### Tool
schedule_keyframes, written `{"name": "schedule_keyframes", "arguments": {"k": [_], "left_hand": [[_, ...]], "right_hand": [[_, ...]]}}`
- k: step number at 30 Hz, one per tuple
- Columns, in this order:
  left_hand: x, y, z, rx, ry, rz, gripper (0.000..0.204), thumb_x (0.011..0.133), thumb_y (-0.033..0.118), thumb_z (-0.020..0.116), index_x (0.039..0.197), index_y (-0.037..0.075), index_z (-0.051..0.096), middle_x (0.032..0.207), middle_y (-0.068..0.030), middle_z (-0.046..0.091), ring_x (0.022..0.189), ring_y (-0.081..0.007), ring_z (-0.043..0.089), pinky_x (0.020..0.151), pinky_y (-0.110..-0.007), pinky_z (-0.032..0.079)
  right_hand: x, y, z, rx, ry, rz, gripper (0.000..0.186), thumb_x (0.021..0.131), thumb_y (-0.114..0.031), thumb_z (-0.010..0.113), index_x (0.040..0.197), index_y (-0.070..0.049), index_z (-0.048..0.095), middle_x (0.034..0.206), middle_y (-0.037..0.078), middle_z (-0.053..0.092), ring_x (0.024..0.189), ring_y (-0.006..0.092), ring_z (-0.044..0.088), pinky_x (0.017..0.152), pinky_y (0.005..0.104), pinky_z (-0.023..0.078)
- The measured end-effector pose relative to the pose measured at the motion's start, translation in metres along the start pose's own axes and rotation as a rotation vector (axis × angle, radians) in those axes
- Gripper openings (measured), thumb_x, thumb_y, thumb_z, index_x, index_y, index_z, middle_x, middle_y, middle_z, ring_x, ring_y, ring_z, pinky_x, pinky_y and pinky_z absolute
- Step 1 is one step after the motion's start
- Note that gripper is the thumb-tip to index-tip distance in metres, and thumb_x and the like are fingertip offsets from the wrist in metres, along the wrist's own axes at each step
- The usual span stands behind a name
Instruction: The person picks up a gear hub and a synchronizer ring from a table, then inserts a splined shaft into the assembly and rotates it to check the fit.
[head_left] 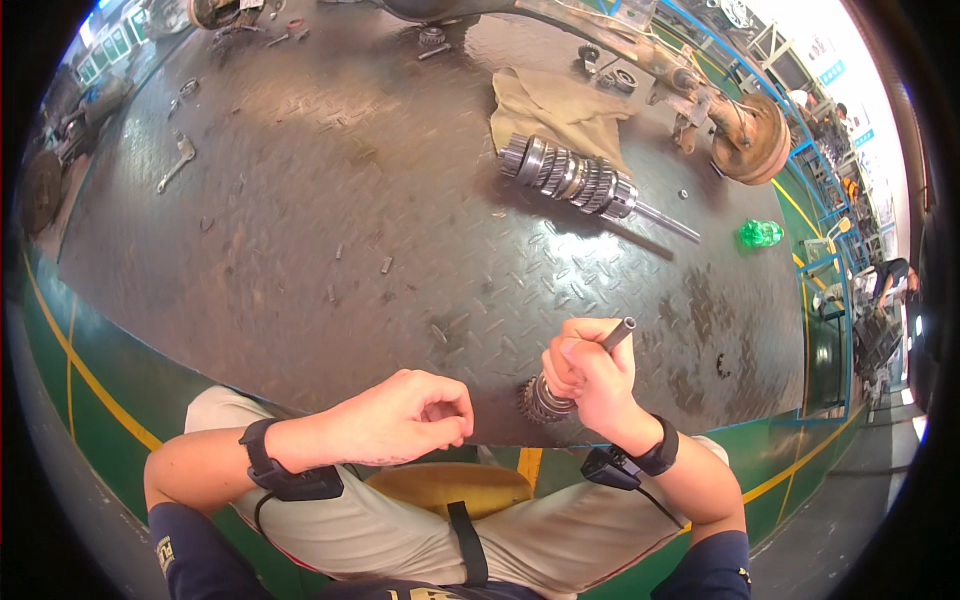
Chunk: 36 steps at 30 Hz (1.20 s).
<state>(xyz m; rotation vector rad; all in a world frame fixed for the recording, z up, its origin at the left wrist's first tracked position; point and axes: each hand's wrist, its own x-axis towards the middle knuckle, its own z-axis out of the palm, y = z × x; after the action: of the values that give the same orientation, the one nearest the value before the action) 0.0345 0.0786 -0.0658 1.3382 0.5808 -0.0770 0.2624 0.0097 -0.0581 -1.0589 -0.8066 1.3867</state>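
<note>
My right hand is closed around the upper part of a steel shaft, which leans upward from a small gear cluster at the table's front edge. My left hand hovers by that edge, left of the cluster, fingers loosely curled and nothing visible in them. A larger gear shaft assembly lies farther back, partly beside a tan cloth. A green crumpled object sits at the right.
The dark tread-plate table holds a wrench, small metal pieces, loose gears and a rusty axle housing with drum. My knees are under its front edge. A person works at the far right, beyond blue frames.
</note>
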Motion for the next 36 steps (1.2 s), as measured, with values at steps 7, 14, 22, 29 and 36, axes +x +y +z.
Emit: {"name": "schedule_keyframes", "arguments": {"k": [7,14,22,29,36], "left_hand": [[-0.005,-0.003,-0.005,0.006,0.018,0.007,0.014,0.090,0.009,0.054,0.092,-0.001,0.063,0.083,-0.0050,0.066,0.079,-0.0107,0.062,0.073,-0.025,0.049],[-0.005,-0.010,-0.004,0.009,0.067,0.080,0.017,0.087,0.012,0.056,0.093,-0.002,0.063,0.079,-0.0081,0.066,0.065,-0.0113,0.057,0.058,-0.028,0.047],[-0.001,-0.009,-0.003,0.033,0.053,0.068,0.016,0.086,0.010,0.054,0.091,-0.002,0.063,0.076,-0.0071,0.065,0.064,-0.0107,0.056,0.058,-0.028,0.046],[0.003,-0.008,-0.002,0.025,0.043,0.079,0.015,0.086,0.010,0.054,0.091,-0.002,0.063,0.075,-0.0066,0.064,0.064,-0.0108,0.056,0.059,-0.028,0.046],[0.003,-0.008,-0.004,0.039,0.029,0.094,0.016,0.087,0.011,0.054,0.092,-0.002,0.062,0.071,-0.0058,0.062,0.058,-0.0092,0.053,0.054,-0.027,0.044]], "right_hand": [[-0.010,0.013,0.016,-0.629,-0.133,-0.337,0.028,0.077,0.004,0.055,0.059,-0.002,0.035,0.050,0.009,0.030,0.040,0.0158,0.028,0.040,0.0307,0.025],[-0.025,0.020,0.008,-0.658,-0.300,-0.617,0.025,0.071,0.005,0.055,0.057,-0.004,0.037,0.051,0.007,0.032,0.039,0.0245,0.034,0.038,0.0352,0.027],[-0.037,0.019,-0.005,-0.469,-0.398,-0.682,0.030,0.083,-0.002,0.050,0.056,-0.002,0.036,0.049,0.005,0.039,0.038,0.0177,0.036,0.037,0.0303,0.030],[-0.043,0.021,-0.020,-0.147,-0.307,-0.657,0.030,0.082,-0.001,0.048,0.056,-0.002,0.034,0.050,0.006,0.036,0.040,0.0191,0.034,0.039,0.0329,0.028],[-0.037,0.017,-0.029,0.054,-0.142,-0.462,0.037,0.087,-0.013,0.050,0.056,-0.008,0.030,0.047,0.001,0.034,0.041,0.0129,0.027,0.040,0.0301,0.024]]}}
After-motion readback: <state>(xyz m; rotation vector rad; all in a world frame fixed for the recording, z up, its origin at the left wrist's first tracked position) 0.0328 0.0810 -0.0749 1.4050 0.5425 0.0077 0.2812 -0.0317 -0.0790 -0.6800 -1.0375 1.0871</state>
